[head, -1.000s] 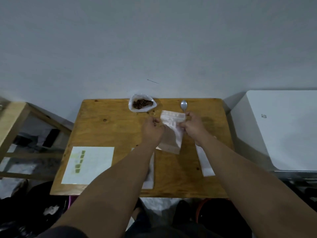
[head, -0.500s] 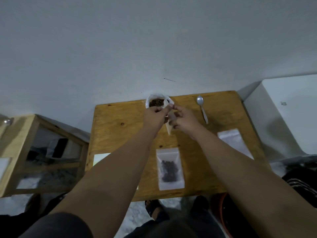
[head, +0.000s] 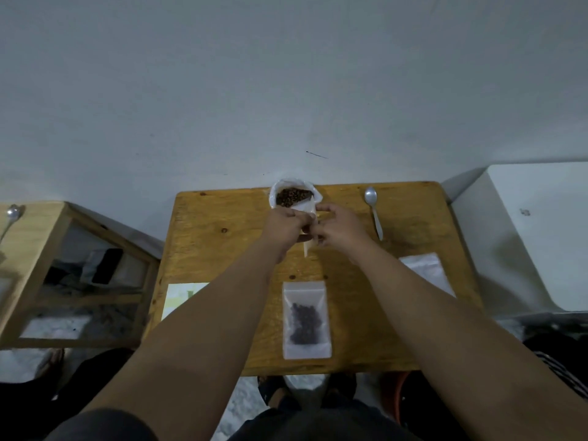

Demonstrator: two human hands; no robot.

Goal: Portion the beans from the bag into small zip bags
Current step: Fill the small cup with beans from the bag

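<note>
Head view puts the work at an early-to-middle stage, by my reading: one filled zip bag (head: 307,319) lies flat at the lower centre of the table (head: 216,224), dark beans showing through its clear front; whether its seal is pressed closed is too fine to tell. At the upper centre, the left hand (head: 286,226) and the right hand (head: 340,226) meet with fingers curled, both pinching a small zip bag (head: 306,249) between them, just in front of the open bag of beans (head: 294,195) at the table's far edge; that bag holds plenty of beans, so more portions seem to be left. The held bag looks empty, and I judge the step in hand to be opening its mouth before filling; no beans have gone into it as far as can be seen. A spoon (head: 374,214) lies untouched to the right of the hands; a pale stack of spare zip bags (head: 426,272) lies at centre right, partly under the right forearm, so their number cannot be counted. Most of the held bag is hidden behind the knuckles; only its top edge and a lower corner show, and whether its mouth is open cannot be told. A paper sheet (head: 181,297) at the lower left is cut off by the left forearm, its print unreadable.
</note>
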